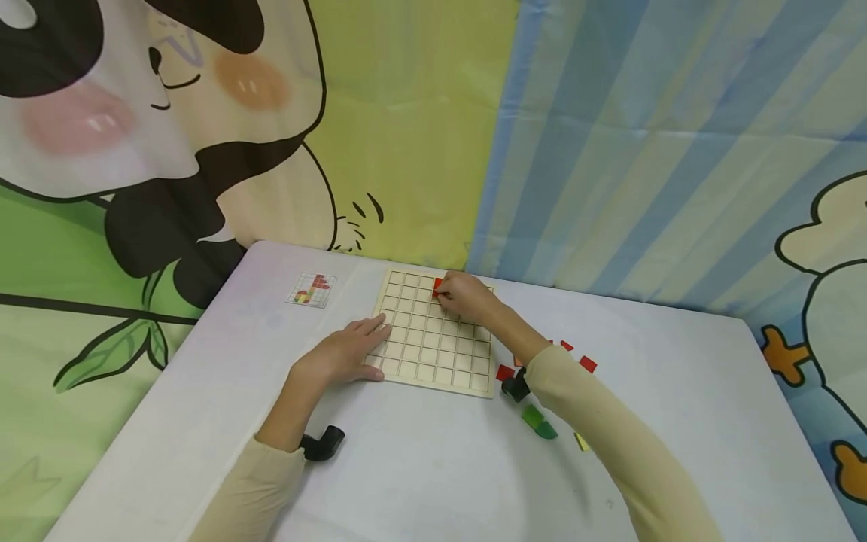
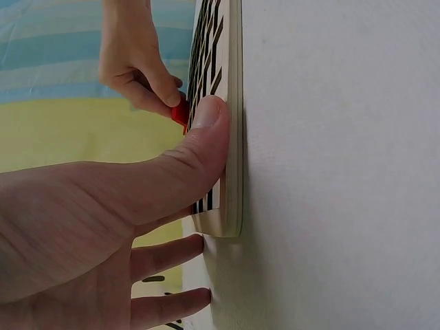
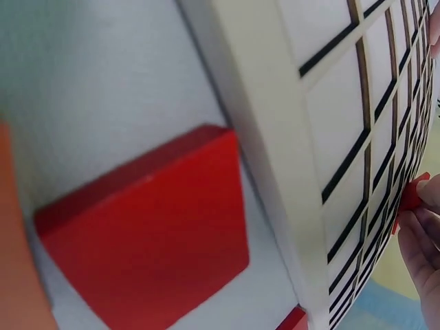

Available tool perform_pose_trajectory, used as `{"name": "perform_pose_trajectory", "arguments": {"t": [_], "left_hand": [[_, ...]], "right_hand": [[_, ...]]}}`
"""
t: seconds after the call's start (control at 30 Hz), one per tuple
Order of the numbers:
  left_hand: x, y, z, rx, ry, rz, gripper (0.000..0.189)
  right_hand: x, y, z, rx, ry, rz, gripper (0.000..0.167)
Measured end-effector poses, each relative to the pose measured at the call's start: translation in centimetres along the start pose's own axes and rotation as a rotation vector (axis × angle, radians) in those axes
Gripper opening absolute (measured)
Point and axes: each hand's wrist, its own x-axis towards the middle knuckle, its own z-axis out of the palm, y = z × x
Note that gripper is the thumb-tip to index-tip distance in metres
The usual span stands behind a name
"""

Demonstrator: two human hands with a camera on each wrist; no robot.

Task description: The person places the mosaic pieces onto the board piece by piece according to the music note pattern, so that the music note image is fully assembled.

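A wooden board with a grid of square recesses lies on the white table. My left hand rests at the board's left side, fingers spread and straight; in the left wrist view the thumb lies across the board's edge. Over the far rows, my right hand pinches a small red block between thumb and fingertips, right at the grid. Another bit of red shows just beside it in the right wrist view. The fingers partly cover both.
A picture card with a coloured grid design lies left of the board. Loose red pieces are scattered on the right, partly behind the right forearm, with green pieces and a yellow piece nearer. A printed curtain hangs behind the table.
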Motion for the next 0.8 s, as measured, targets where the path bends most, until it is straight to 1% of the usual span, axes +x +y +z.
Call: {"name": "perform_pose_trajectory", "arguments": {"t": [0.17,0.33,0.43,0.53,0.67,0.8], "left_hand": [[-0.03,-0.14,0.04,0.009,-0.004,0.001,0.080],[0.00,-0.30,0.11,0.015,0.004,0.012,0.080],[0.04,-0.35,0.14,0.015,0.010,0.016,0.080],[0.03,-0.37,0.12,0.014,0.010,0.017,0.081],[0.08,-0.41,0.13,0.013,0.011,0.019,0.081],[0.17,-0.48,0.23,0.009,0.007,0.022,0.081]], "right_hand": [[0.22,-0.22,-0.08,-0.025,-0.005,0.002,0.023],[0.45,-0.45,-0.54,-0.002,-0.010,0.035,0.022],[0.48,-0.42,-0.75,0.027,-0.002,0.043,0.021],[0.54,-0.34,-0.72,0.033,-0.015,0.045,0.019],[0.76,-0.31,-0.31,-0.015,-0.057,0.036,0.019],[0.86,-0.29,0.07,-0.041,-0.054,0.034,0.018]]}}
